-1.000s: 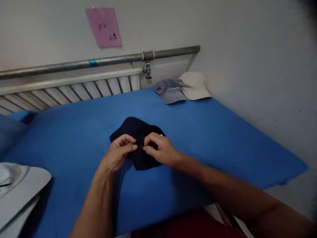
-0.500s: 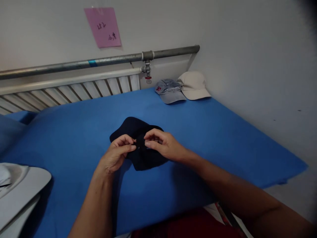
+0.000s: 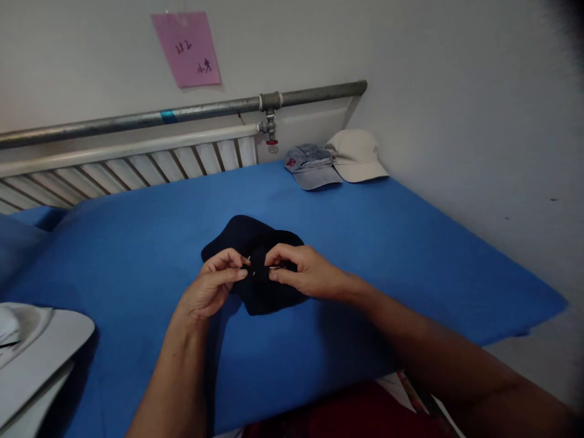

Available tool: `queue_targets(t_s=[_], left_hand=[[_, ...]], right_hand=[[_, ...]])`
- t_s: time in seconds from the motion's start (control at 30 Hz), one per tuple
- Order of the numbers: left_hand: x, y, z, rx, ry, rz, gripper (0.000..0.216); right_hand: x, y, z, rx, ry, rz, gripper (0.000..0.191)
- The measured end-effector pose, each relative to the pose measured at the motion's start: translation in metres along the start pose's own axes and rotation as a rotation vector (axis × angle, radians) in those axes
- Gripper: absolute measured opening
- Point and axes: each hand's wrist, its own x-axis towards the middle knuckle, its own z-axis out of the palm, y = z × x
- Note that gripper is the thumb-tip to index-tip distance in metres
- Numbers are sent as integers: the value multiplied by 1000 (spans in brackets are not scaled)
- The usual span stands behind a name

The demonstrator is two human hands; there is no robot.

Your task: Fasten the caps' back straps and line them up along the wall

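A dark navy cap [image 3: 252, 237] lies on the blue cloth-covered table [image 3: 137, 255] in the middle of the view. My left hand [image 3: 210, 291] and my right hand [image 3: 303, 272] rest on its near side, fingertips almost meeting. Both hands pinch at a small part of the cap between thumb and fingers; something thin and pale shows between the fingertips, too small to name. The near half of the cap is partly hidden under my hands.
A grey-blue cap [image 3: 311, 166] and a beige cap [image 3: 356, 156] sit at the far right by the wall. A white hat [image 3: 31, 347] lies at the near left edge. A metal pipe [image 3: 182, 113], a radiator [image 3: 128, 164] and a pink note [image 3: 187, 48] are behind.
My hands stayed on the navy cap. The right hand's fingers lifted slightly, then closed back toward the left fingertips. The cap has barely moved.
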Motion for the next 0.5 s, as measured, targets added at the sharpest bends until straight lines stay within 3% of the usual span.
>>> queue_targets(t_s=[0.17,0.3,0.5], left_hand=[[-3,-1,-3,204,-32,51,11],[-6,0,-1,395,-126,147,23],[-13,5,5,620,-247,65,19]], right_hand=[[-2,-1,-5,-21,12,-32,8],[-6,-4,-11,-106,76,-119,11],[-12,-8,-24,-130,43,-226,18]])
